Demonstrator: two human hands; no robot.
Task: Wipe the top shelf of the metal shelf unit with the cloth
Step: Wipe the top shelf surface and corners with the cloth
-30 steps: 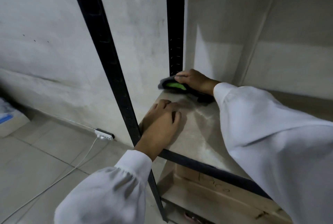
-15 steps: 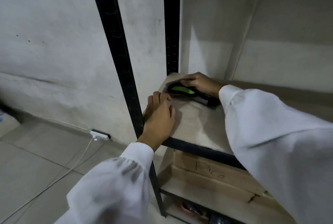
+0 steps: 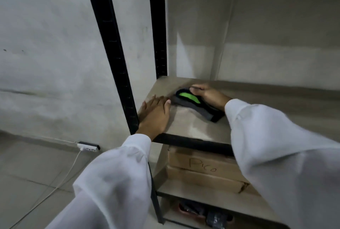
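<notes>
— Where is the cloth (image 3: 195,103)?
— On the shelf board (image 3: 193,127) of the black metal shelf unit (image 3: 113,63), in the board's left rear part, not far from the rear upright (image 3: 158,35). It is dark grey with a bright green patch on top, and it lies slantwise from far left to near right.
— What has hold of it?
— The right grip (image 3: 207,96). Its fingers (image 3: 196,88) curl over the far edge of the cloth beside the green patch, and the palm sits on the cloth's right side.
— And the other one?
— The left grip (image 3: 154,116) lies flat on the board at the front left corner, with its fingers straight and close together, holding nothing. Its fingertips are just beside the cloth's left end. I cannot tell whether they touch it.
— The arms?
— Both are in loose white sleeves (image 3: 114,182).
— What is under that board?
— A black front rail (image 3: 193,144) edges it. On the lower shelf (image 3: 193,197) sits a cardboard box (image 3: 202,171) with "Pico" handwritten on its side. Lower still are dark things, too dim to name.
— And around the unit?
— A pale plaster wall (image 3: 46,44) stands behind it and to the left. On the tiled floor (image 3: 27,182), against the wall, lies a power strip (image 3: 88,148). A white cable (image 3: 60,179) runs from it toward the near left.
</notes>
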